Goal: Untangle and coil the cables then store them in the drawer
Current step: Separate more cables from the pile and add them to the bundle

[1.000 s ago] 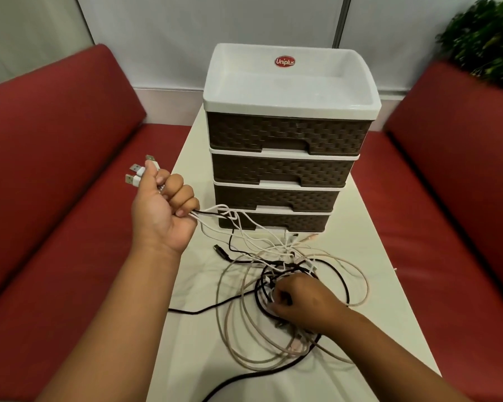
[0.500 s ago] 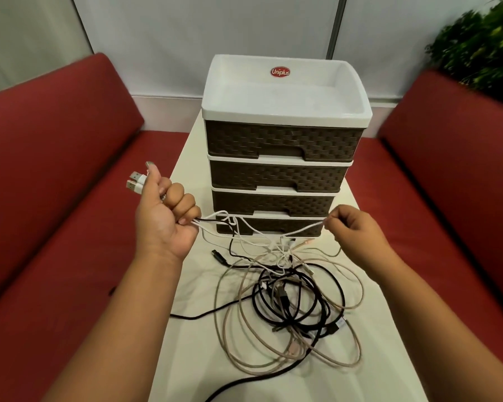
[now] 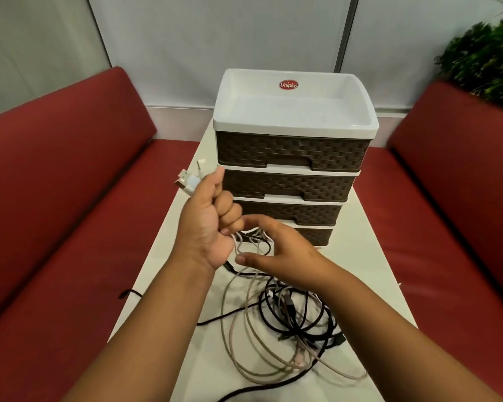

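Your left hand [image 3: 208, 224] is raised in front of you, fingers curled tight around a bunch of white cables [image 3: 251, 237]. Their USB plugs [image 3: 186, 179] stick out of the top of your fist toward 10 o'clock, and the cords trail out of the bottom of it. Your right hand [image 3: 285, 253] hovers just beside the left, at its 4 o'clock, fingers straight and slightly apart, thumb spread below them, around the hanging white cords; whether it touches them cannot be told.

At 6 o'clock from your hands, a tangled heap of black and beige cables [image 3: 291, 329] lies on the white table [image 3: 369, 256]. One black cable trails off the table's left edge.

At 12 o'clock stands a four-drawer organiser [image 3: 291, 158] with brown woven-pattern fronts, all drawers closed. Its white top tray carries a red oval label reading "Uniplus" [image 3: 288, 85]. Red sofas [image 3: 58, 204] flank the table, and a green plant [image 3: 488, 56] sits at 2 o'clock.
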`<state>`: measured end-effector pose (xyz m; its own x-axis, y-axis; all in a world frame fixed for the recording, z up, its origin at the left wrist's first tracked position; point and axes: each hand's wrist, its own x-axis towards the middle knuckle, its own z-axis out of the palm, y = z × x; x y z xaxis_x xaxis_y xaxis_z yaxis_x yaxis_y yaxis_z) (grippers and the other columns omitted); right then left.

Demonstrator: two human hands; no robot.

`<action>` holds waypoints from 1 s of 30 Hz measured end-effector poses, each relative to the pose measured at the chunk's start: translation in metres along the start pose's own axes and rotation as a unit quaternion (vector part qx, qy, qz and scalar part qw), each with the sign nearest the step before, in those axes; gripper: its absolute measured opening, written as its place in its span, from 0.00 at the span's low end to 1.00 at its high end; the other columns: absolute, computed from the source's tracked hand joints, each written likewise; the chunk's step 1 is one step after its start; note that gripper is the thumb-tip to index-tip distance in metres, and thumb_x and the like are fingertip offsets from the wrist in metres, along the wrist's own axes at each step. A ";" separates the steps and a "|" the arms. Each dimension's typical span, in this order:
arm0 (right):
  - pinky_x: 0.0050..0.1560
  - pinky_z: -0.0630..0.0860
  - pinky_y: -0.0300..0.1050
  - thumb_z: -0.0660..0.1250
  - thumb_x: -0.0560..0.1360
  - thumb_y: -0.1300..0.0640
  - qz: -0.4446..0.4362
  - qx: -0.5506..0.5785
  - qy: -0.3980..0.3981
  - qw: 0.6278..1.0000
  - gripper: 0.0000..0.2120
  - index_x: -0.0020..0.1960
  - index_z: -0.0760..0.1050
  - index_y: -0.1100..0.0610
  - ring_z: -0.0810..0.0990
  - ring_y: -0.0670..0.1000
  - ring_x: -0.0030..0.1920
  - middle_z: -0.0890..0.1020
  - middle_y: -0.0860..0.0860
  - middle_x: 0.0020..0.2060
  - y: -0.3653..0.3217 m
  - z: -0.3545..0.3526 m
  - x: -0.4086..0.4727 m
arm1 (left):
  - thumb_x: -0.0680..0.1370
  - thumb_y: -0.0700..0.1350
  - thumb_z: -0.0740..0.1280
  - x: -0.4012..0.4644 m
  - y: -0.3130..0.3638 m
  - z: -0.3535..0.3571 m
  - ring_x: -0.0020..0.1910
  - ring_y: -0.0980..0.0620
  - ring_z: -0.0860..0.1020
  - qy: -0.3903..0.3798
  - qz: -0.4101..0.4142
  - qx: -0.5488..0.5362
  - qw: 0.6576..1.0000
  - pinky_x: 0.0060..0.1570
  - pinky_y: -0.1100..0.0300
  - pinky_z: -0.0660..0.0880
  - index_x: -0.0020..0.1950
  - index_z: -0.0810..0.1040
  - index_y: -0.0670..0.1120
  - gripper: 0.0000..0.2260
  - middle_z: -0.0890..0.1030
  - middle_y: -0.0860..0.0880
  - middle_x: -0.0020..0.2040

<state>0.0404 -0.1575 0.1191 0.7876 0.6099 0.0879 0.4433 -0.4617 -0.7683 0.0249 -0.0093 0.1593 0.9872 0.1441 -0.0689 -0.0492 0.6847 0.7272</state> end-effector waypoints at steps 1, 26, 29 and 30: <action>0.62 0.74 0.47 0.72 0.72 0.44 -0.008 0.024 -0.013 1.000 0.24 0.65 0.72 0.44 0.77 0.42 0.59 0.80 0.43 0.58 -0.001 0.002 0.004 | 0.81 0.49 0.61 -0.002 0.000 0.004 0.20 0.58 0.53 -0.009 0.000 0.008 1.000 0.20 0.64 0.50 0.25 0.61 0.51 0.24 0.55 0.55 0.20; 0.44 0.77 0.51 0.70 0.69 0.41 0.080 -0.033 0.042 0.995 0.18 0.41 0.81 0.57 0.81 0.57 0.40 0.84 0.53 0.37 0.083 -0.109 -0.023 | 0.81 0.49 0.59 0.015 0.049 -0.020 0.18 0.55 0.52 0.025 0.065 -0.077 0.995 0.20 0.64 0.50 0.26 0.56 0.49 0.25 0.53 0.51 0.20; 0.35 0.74 0.47 0.70 0.73 0.45 0.108 -0.117 0.078 0.984 0.13 0.39 0.79 0.54 0.76 0.51 0.32 0.79 0.50 0.32 0.098 -0.117 -0.025 | 0.81 0.49 0.58 0.016 0.051 -0.023 0.18 0.55 0.52 0.028 0.072 -0.081 0.994 0.20 0.64 0.50 0.25 0.56 0.49 0.25 0.53 0.51 0.20; 0.34 0.74 0.47 0.70 0.75 0.48 0.122 -0.146 0.088 0.978 0.10 0.38 0.78 0.52 0.75 0.51 0.31 0.79 0.49 0.30 0.103 -0.122 -0.028 | 0.81 0.49 0.59 0.017 0.055 -0.025 0.18 0.55 0.52 0.032 0.077 -0.088 0.993 0.20 0.64 0.50 0.25 0.56 0.49 0.25 0.53 0.51 0.20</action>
<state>0.1164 -0.3005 0.1145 0.9351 0.3504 0.0532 0.3170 -0.7597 -0.5677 0.0351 0.0486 0.1811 0.9546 0.2977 -0.0139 -0.2296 0.7644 0.6025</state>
